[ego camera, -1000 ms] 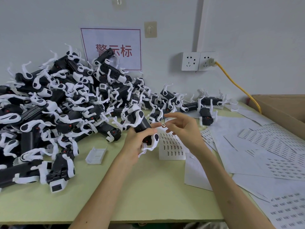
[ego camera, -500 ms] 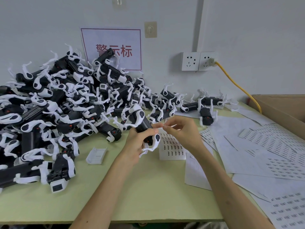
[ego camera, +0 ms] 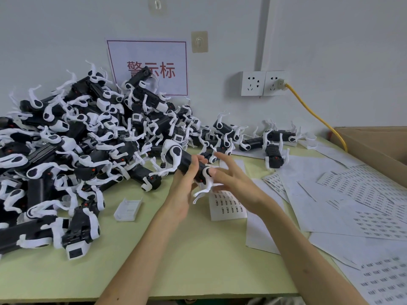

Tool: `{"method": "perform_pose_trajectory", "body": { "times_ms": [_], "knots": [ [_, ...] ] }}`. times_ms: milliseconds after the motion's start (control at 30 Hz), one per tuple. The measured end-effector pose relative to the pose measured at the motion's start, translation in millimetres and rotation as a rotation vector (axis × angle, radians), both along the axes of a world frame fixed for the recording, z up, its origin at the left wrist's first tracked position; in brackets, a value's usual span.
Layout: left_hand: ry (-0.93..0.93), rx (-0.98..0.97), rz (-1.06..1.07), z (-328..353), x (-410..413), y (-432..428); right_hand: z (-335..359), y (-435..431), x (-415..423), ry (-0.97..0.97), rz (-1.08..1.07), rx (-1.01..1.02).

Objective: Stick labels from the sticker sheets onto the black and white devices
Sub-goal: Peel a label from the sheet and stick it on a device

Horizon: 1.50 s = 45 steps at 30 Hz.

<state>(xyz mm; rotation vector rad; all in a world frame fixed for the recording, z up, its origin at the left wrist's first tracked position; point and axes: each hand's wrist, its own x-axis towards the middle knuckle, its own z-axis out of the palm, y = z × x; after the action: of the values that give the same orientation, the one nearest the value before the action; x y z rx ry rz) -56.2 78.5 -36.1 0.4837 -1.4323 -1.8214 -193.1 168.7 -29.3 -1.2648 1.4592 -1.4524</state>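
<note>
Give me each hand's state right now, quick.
Left hand: grips a black and white device.
Right hand: open, fingers spread, one fingertip on that device.

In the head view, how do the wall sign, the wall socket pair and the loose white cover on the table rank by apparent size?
1. wall sign
2. wall socket pair
3. white cover; nearer the camera, so real size against the sockets is unsure.

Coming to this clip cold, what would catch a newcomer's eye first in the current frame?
A tangled heap of black and white plastic devices fills the left half of the pale green table. In the middle, the left hand grips one black and white device while the right hand touches its near end with spread fingers. White paper sticker sheets litter the right side.
</note>
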Motion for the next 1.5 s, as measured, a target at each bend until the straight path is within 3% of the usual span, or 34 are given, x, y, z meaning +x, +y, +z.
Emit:
{"method": "perform_pose_trajectory", "body": {
  "times_ms": [133,333,533,667,800,900,1033,1167,1267,1367,1500],
  "knots": [
    [0.008,-0.035,-0.005,-2,-1,0,0,-3,4,-0.154,-0.038,-0.056],
    [-0.189,-0.161,-0.088,-4,-2,0,10,0,-3,-0.460,-0.125,-0.141],
    [-0.236,-0.141,0.020,1,0,-5,18,14,-15,-0.704,-0.088,-0.298],
    [-0.158,-0.057,-0.030,9,0,0,20,13,-20,-0.629,-0.182,-0.301],
    [-0.105,0.016,-0.265,6,3,3,17,10,-17,-0.413,-0.267,-0.204],
    [-0.215,0.024,-0.358,6,4,7,16,12,-17,-0.202,-0.219,-0.171],
    [-0.224,0.003,-0.292,0,0,6,16,10,-16,-0.111,-0.298,-0.237],
    [-0.087,0.068,-0.194,3,1,1,18,13,-29,-0.304,-0.430,-0.339],
    [-0.076,0.088,-0.080,4,0,-1,19,13,-31,-0.385,-0.393,-0.310],
    [-0.068,0.152,-0.082,2,-2,-1,17,9,-21,-0.211,-0.327,-0.243],
    [-0.058,0.082,-0.083,0,-2,0,12,4,-9,-0.024,-0.291,-0.219]
  ]
}}
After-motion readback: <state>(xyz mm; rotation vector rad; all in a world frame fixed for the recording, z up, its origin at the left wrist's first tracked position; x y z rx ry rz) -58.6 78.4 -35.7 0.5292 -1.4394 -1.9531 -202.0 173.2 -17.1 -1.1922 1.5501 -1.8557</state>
